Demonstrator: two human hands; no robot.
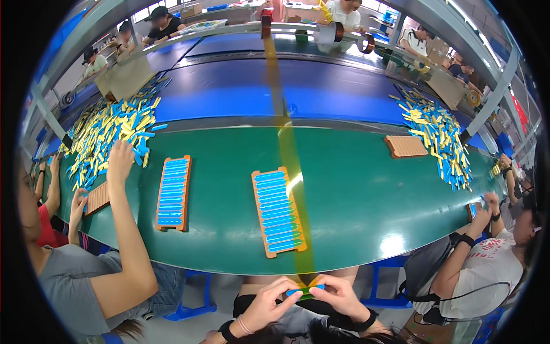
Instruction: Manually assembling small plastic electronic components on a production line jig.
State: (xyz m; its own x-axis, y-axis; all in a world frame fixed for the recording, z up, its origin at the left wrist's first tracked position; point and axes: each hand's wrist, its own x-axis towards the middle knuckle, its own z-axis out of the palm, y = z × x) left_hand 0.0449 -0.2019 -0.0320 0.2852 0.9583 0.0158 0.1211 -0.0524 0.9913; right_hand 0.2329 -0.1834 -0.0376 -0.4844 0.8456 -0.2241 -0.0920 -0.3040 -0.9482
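Note:
Close to my body, just off the table's near edge, my left hand (267,304) and my right hand (342,297) are closed on a small blue strip (293,292), one at each end. The lower end of a translucent amber tape (279,114) reaches the strip between my fingers. Beyond my hands, an orange ribbed tray (272,253) lies on the green table (355,200) with several blue strips laid across its grooves. The tape passes over this tray's right side. How the tape sits on the strip is partly hidden by my fingertips.
Left of the middle lies another filled orange tray (185,218). Heaps of blue and yellow strips (117,123) cover both sides, and a bare orange tray (405,147) sits by the right heap. Co-workers (120,281) sit on either side. Tape rolls (338,31) hang on a bar.

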